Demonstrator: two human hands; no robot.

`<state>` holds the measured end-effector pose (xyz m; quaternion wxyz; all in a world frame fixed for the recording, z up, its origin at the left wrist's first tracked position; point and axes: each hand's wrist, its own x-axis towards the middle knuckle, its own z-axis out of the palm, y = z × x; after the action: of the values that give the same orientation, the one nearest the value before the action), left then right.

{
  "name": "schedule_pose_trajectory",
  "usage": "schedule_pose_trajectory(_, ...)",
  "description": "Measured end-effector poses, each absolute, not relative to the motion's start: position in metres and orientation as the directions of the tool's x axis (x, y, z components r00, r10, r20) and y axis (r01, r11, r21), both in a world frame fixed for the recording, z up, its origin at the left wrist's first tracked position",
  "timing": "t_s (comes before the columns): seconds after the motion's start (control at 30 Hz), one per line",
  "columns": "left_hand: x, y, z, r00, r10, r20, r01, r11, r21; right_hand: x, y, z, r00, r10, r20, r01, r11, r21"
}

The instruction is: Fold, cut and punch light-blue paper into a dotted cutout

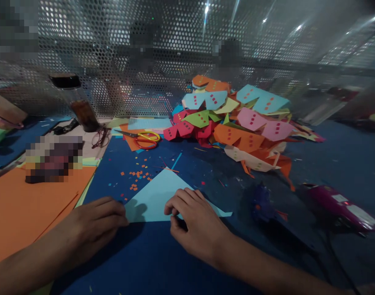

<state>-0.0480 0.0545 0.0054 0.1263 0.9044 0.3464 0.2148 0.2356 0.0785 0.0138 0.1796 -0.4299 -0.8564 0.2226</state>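
A light blue paper triangle (pixel 158 194) lies folded on the dark blue table top (pixel 150 254), its long edge toward me. My left hand (pixel 93 225) rests at its left corner, fingers curled and pressed down on the paper's edge. My right hand (pixel 195 223) lies over the right half, fingers bent and pushing on the fold. Neither hand lifts the paper off the table.
A heap of folded coloured paper shapes (pixel 236 123) fills the back middle. Scissors with orange and yellow handles (pixel 146 138) lie behind the triangle. Orange sheets (pixel 28 200) are stacked at left, a purple glue gun (pixel 337 205) at right, a perforated metal screen (pixel 175 49) behind.
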Motion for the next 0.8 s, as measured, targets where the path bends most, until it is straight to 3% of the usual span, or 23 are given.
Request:
schedule_pose_trajectory(0.33, -0.055, 0.051, 0.013, 0.597, 0.751, 0.284, 0.629, -0.657, 0.415, 0.236, 0.078, 0.013, -0.565, 0.815, 0.130, 0.664, 0.543, -0.514)
schedule_pose_trajectory(0.8, -0.063, 0.054, 0.017, 0.631, 0.740, 0.234, 0.640, -0.667, 0.381, 0.236, 0.079, 0.014, -0.575, 0.810, 0.112, 0.655, 0.538, -0.530)
